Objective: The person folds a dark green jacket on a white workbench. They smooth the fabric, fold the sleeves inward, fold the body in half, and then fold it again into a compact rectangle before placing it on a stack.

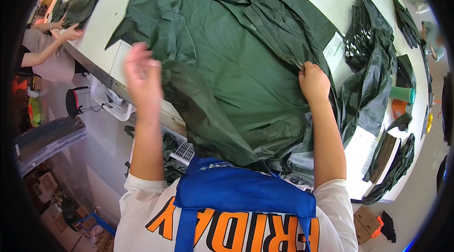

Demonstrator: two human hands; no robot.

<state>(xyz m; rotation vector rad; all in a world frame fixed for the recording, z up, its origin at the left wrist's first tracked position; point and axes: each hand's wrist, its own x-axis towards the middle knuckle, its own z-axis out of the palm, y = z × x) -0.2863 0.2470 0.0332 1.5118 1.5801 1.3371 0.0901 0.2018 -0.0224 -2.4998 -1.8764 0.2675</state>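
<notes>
A dark green raincoat (227,58) of thin, shiny fabric lies spread in front of me on the white table, its near part hanging over the edge towards my body. My right hand (314,82) is closed, pinching an edge of the raincoat on its right side. On the left, my left hand (143,72) is raised beside the raincoat, blurred by motion. Its fingers look stretched and apart, and nothing shows in them. A white printed sheet (334,51) lies by the raincoat's right edge.
Bundled dark green pieces (371,48) lie to the right, near a green cylindrical object (402,94). At the far left, another person's hands (71,32) hold a dark green piece (82,8) by the table edge. A white plastic basket (109,100) stands below that edge.
</notes>
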